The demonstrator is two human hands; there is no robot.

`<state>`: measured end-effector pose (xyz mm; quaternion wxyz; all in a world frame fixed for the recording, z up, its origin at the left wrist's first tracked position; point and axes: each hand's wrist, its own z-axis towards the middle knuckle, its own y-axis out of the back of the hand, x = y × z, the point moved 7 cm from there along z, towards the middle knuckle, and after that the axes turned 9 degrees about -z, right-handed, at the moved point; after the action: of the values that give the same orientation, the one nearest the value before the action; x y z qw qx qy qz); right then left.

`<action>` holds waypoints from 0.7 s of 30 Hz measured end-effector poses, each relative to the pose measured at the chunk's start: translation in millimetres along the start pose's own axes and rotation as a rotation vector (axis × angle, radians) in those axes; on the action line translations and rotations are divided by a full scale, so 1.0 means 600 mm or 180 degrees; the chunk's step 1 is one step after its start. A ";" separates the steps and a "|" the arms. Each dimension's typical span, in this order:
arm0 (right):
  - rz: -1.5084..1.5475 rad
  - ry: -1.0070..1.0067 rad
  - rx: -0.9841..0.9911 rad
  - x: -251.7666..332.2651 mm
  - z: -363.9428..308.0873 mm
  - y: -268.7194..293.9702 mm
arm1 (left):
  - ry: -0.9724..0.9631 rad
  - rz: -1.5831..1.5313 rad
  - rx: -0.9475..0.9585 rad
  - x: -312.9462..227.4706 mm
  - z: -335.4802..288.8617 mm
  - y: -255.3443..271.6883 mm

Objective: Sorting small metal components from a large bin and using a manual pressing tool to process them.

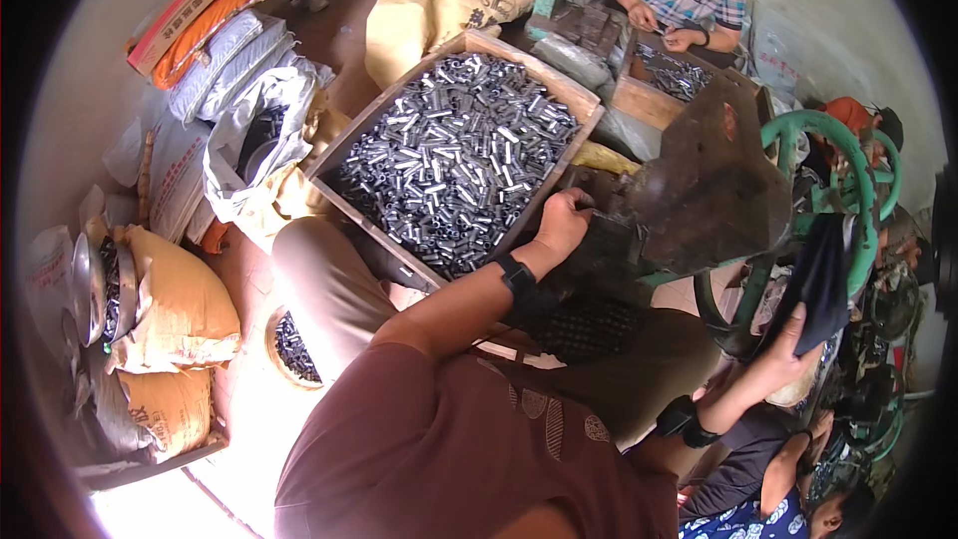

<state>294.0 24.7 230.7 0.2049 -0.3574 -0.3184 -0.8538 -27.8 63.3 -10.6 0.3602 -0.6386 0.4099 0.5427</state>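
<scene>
My left hand point(566, 224), with a dark band at the wrist, is closed at the dark metal bed of a press point(704, 190). Its fingertips pinch together beside the tooling, and what they hold is too small to make out. My right hand point(784, 357) grips a dark cloth point(816, 284) that hangs over the rim of the press's green handwheel point(860, 200). Just left of my left hand, a wooden tray point(329, 195) holds a heap of short, shiny metal tubes point(449, 155).
Across from me, a person point(689, 0) handles small parts over a wooden box point(644, 105). Another person point(758, 489) sits at lower right, near more green wheels. Sacks point(180, 309) are stacked at left; a round basket of parts point(295, 349) stands by my leg.
</scene>
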 end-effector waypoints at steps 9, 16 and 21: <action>0.0901 0.2717 0.1537 0.166 -0.248 -0.135 | -0.1519 0.2432 -0.0179 -0.078 -0.111 0.258; 0.0028 0.2331 0.3317 0.150 -0.436 -0.462 | -0.1387 0.2929 0.0253 -0.027 -0.099 0.249; -0.1039 0.3333 0.3137 0.179 -0.493 -0.486 | -0.1302 0.2690 0.0174 -0.037 -0.103 0.259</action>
<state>-87.4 15.5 34.4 0.3373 0.2825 -0.5747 -0.6901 -146.8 -52.6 18.6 0.1977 -0.2860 0.5687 0.7454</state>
